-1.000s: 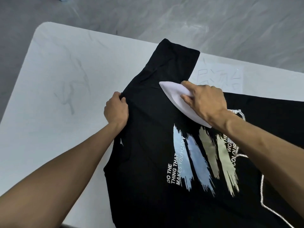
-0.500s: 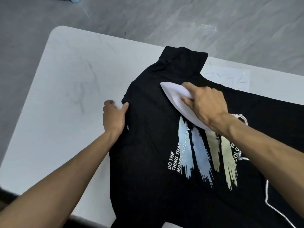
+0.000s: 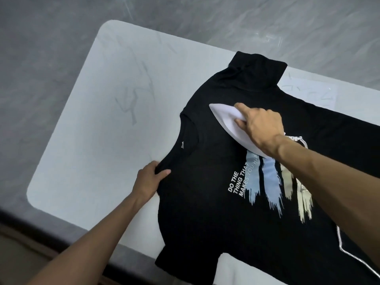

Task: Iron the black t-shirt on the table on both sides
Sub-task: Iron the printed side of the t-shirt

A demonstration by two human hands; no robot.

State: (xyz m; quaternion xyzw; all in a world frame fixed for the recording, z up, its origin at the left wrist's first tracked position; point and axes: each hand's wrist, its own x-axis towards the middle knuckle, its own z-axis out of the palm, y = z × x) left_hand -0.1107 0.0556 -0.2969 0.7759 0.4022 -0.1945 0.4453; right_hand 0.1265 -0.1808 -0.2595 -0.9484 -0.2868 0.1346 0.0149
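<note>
On the left the white table (image 3: 92, 140) lies bare of cloth. Next comes the left hand (image 3: 149, 182), which pinches the near shoulder of the t-shirt (image 3: 205, 212), thumb on top and fingers curled round the edge. The shirt lies flat on the right part of the table, print side up. Its long axis runs left to right: the collar (image 3: 185, 138) points left and the hem runs out of view on the right. One sleeve (image 3: 257, 66) points far and the other lies close to the near table edge. Right of the collar, the iron (image 3: 224, 116) rests on the chest. Its nose aims left and far, toward the far shoulder, and its long axis is slanted, with the heel to the near right. The right hand (image 3: 261, 126) grips it from above, fingers wrapped round its top, forefinger stretched along it. The heel touches the top of the print (image 3: 271, 182). I judge this the main risk, since heat held there could mar the coloured strokes. A hard tug by the left hand could ruck the cloth ahead of the nose, and the iron would then press in a crease. The cord (image 3: 349, 254) trails over the shirt on the right and may drag or snag on a stroke.
</note>
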